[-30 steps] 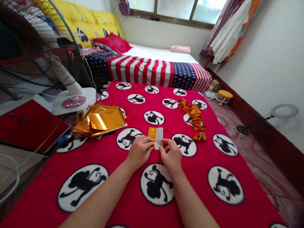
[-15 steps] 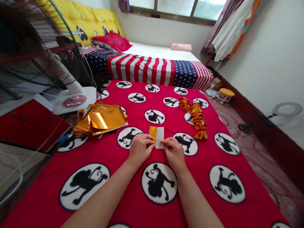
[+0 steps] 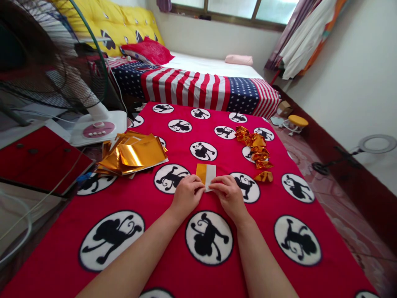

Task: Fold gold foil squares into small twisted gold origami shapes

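A small sheet of paper (image 3: 211, 173), gold on its left part and white on its right, lies on the red cloth between my hands. My left hand (image 3: 187, 194) has its fingers closed on the sheet's lower left edge. At the lower right corner, my right hand (image 3: 229, 195) pinches the paper between thumb and fingers. A loose stack of gold sheets (image 3: 136, 154) lies to the left. Several folded gold pieces (image 3: 259, 153) form a row at the right, with one folded piece (image 3: 264, 176) nearest me.
The red cloth (image 3: 254, 265) bears monkey prints in white circles. A fan base (image 3: 99, 127) stands at the left beside a red box (image 3: 40, 159). Beyond the cloth is a bed (image 3: 198, 89). A yellow stool (image 3: 297, 121) and a ring-shaped stand (image 3: 376, 143) are at the right.
My right hand's fingers have moved over the sheet's lower right part, and the near edge of the paper now looks bent. Both hands remain close together.
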`<state>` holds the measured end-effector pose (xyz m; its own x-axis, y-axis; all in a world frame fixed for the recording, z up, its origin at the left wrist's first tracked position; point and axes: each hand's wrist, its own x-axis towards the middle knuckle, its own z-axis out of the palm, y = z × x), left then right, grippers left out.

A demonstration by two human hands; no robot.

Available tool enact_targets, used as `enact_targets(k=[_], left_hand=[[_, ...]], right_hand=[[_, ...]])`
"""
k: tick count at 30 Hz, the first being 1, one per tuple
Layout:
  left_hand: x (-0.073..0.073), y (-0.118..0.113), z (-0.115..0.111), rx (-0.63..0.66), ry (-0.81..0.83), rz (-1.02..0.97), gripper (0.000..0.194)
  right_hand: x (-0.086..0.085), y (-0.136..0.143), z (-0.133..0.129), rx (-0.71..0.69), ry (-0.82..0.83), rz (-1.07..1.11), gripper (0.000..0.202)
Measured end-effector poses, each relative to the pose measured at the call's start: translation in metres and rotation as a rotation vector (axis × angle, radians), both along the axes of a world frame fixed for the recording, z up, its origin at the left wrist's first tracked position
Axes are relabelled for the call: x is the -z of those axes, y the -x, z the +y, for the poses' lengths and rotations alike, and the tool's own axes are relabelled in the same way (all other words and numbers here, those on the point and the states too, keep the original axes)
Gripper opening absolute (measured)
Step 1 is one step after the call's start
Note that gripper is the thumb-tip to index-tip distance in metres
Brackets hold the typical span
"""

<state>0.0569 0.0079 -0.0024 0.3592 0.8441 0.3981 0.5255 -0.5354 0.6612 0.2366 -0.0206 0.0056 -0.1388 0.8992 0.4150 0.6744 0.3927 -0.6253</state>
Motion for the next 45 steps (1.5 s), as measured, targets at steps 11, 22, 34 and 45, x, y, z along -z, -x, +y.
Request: enact_targets(k=[11, 22, 34, 45], left_hand=[[-0.002, -0.002, 0.002, -0.005, 0.068, 0.038, 0.008], [-0.002, 0.001, 0.001, -0.028, 0.115, -0.068, 0.011], [-0.004, -0.001, -0.001, -0.025, 0.054, 0.005, 0.006], [-0.005, 0.004, -0.001, 0.036, 0.070, 0.046, 0.004]], right_hand=[[-0.003, -0.004, 0.010, -0.068, 0.122, 0.131, 0.017], [-0.009, 0.010, 0.017, 0.146, 0.241, 0.047, 0.009], [-0.007, 0.012, 0.018, 0.202, 0.273, 0.006, 0.011], [-0.011, 0.010, 0.018, 0.182, 0.355, -0.003, 0.010]])
